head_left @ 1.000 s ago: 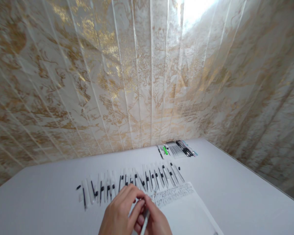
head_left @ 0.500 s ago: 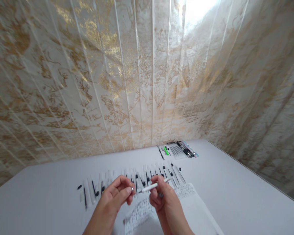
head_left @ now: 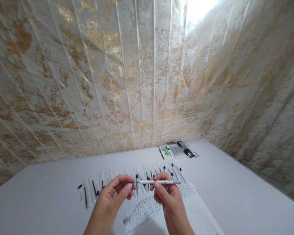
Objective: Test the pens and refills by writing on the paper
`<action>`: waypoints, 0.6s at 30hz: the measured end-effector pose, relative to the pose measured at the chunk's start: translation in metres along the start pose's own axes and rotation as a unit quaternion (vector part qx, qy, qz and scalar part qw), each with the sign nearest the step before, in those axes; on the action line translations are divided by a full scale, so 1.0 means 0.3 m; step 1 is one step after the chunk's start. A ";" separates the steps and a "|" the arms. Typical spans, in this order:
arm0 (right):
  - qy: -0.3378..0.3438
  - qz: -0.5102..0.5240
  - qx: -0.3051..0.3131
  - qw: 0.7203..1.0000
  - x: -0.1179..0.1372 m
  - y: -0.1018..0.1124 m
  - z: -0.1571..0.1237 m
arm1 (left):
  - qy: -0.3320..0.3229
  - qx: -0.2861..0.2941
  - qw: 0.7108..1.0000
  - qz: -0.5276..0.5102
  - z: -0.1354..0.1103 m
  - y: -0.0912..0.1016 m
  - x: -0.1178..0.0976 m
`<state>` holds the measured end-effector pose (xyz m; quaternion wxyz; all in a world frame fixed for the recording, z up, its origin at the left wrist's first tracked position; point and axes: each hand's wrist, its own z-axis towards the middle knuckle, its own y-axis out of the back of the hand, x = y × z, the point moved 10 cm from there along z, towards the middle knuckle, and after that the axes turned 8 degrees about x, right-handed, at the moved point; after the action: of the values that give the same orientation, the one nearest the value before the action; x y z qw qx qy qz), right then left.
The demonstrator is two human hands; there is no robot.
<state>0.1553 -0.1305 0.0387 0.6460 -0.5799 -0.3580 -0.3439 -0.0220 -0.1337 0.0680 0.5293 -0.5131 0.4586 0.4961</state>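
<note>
White plastic is forming the slim barrel of the pen (head_left: 168,182) that the right hand (head_left: 170,199) is gripping between thumb and fingers, closed around its middle. The pen is lying nearly level, above the white table (head_left: 44,195), and its narrow dark tip is pointing toward the left hand (head_left: 110,197). Thumb and forefinger of the left hand are pinching a small greyish piece (head_left: 133,183), too small to identify, just beside that tip. Beneath both hands, a white paper sheet covered partly with dark handwriting (head_left: 194,212) is spreading toward the table's near edge. Beyond the hands, a slanting row of clear tubes (head_left: 90,189) and thin black rods (head_left: 85,197) is running across the table, a short black cap (head_left: 79,186) marking its left end. Near the table's far right corner, a bright green object (head_left: 166,150) is lying beside dark-barrelled pens (head_left: 188,152). Gold-patterned pale sheeting (head_left: 107,78) is rising behind the far edge.
</note>
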 end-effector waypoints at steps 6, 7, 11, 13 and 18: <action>-0.001 -0.033 0.001 0.999 0.005 -0.005 -0.003 | -0.004 0.006 0.999 0.044 0.004 0.008 -0.015; 0.002 -0.045 0.002 0.999 0.007 -0.007 -0.004 | -0.007 0.004 0.999 0.047 0.004 0.007 -0.014; 0.005 -0.105 0.003 0.994 0.009 -0.004 -0.007 | -0.007 0.018 0.999 0.045 -0.001 -0.009 0.008; -0.007 -0.130 0.013 0.991 0.000 0.000 -0.001 | -0.011 0.022 0.999 0.041 -0.005 -0.013 0.017; -0.068 -0.118 0.068 0.988 -0.030 -0.012 0.027 | -0.030 0.028 0.997 0.064 0.000 -0.001 0.017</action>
<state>0.1470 -0.1226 0.0335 0.6131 -0.5101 -0.4895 -0.3526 -0.0214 -0.1334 0.0629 0.5240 -0.4526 0.4879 0.5315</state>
